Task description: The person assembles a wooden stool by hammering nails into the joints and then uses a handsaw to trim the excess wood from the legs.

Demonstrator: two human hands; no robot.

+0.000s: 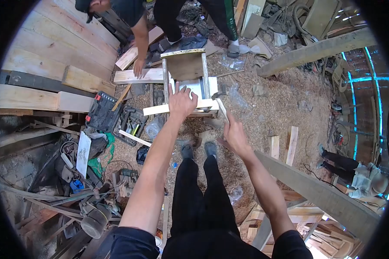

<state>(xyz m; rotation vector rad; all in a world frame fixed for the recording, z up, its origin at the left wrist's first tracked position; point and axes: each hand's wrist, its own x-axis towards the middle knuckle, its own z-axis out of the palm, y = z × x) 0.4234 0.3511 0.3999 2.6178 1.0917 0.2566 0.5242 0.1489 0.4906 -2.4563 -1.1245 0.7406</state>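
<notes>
A small wooden frame (165, 77) with a brown panel stands in front of my feet. Across its near end lies a pale wooden strip (157, 109), sticking out to the left. My left hand (183, 101) rests over this strip, palm down, fingers spread forward toward a white surface (192, 87) inside the frame. Wrapped round the light handle of a hammer (222, 110) is my right hand (235, 134). The hammer's dark head is at the strip's right end, beside the frame's corner.
Another person's hand (138, 69) touches a thick board (153, 76) left of the frame. An open dark tool case (103, 111) lies on the left. A long beam (315, 192) crosses at lower right. Wood shavings and plastic scraps cover the floor. Someone else is at far right.
</notes>
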